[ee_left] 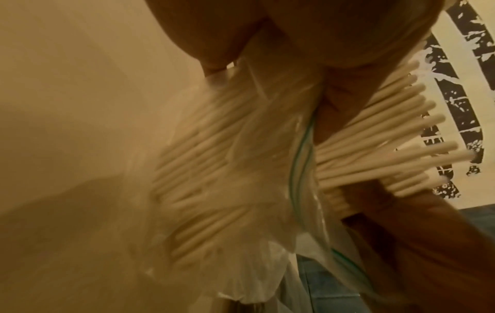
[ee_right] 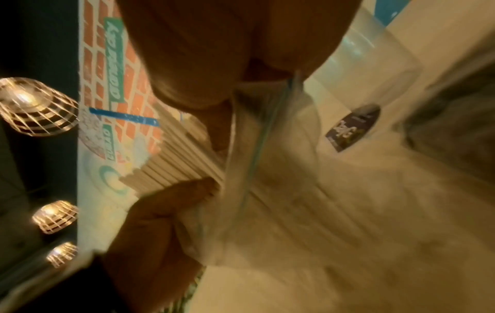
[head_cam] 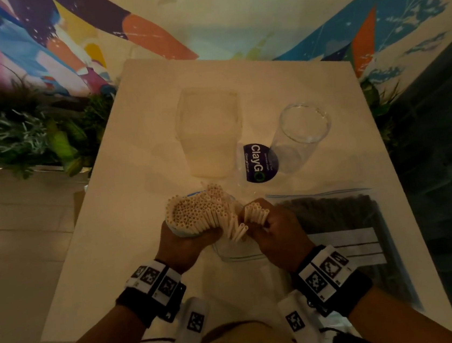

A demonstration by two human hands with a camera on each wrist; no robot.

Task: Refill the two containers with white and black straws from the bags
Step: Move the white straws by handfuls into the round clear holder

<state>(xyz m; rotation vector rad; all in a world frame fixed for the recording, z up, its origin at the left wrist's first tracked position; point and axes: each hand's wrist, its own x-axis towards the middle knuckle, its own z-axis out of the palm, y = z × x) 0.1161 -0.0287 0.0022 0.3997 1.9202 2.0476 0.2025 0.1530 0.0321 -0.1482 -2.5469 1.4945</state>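
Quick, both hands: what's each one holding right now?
Left hand: grips the bag of white straws.
Right hand: grips a smaller bunch of white straws.

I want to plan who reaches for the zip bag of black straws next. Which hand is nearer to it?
Right. The right hand, pinching a few white paper straws, sits just beside the zip bag of black straws; the left hand, gripping the main bundle, is farther away.

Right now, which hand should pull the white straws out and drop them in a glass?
Probably the right hand. It already pinches a small bunch of white straws and sits nearer the empty glass. The left hand grips the bag with the big bundle, so it is busy steadying that.
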